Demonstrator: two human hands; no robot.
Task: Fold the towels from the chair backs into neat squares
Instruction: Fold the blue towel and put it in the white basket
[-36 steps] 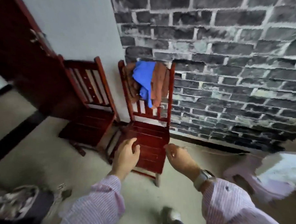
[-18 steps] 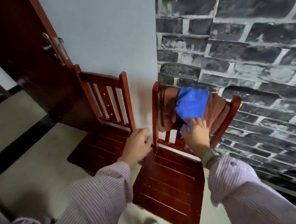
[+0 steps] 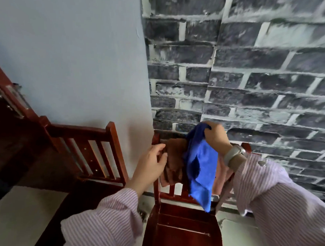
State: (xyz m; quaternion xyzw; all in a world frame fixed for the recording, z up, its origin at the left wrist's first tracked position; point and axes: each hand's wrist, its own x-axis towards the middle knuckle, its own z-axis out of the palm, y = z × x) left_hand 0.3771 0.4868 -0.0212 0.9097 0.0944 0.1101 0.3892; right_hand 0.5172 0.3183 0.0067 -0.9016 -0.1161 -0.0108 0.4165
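Note:
A blue towel (image 3: 200, 168) hangs from my right hand (image 3: 215, 138), which grips its top edge above the back of the right-hand red wooden chair (image 3: 181, 232). A brown towel (image 3: 173, 160) is draped over that chair's backrest, to the left of the blue one. A pink towel (image 3: 222, 172) shows behind the blue towel on the right. My left hand (image 3: 151, 164) is at the brown towel's left edge, fingers loosely curved and touching it.
A second red wooden chair (image 3: 94, 148) with a bare slatted back stands to the left. A dark red door (image 3: 9, 117) is at far left. A white wall and a grey brick wall stand close behind the chairs. The floor is pale.
I have stepped closer. My right hand has taken hold of the blue towel and lifted its top edge off the backrest. My left hand rose from near the seat to the brown towel.

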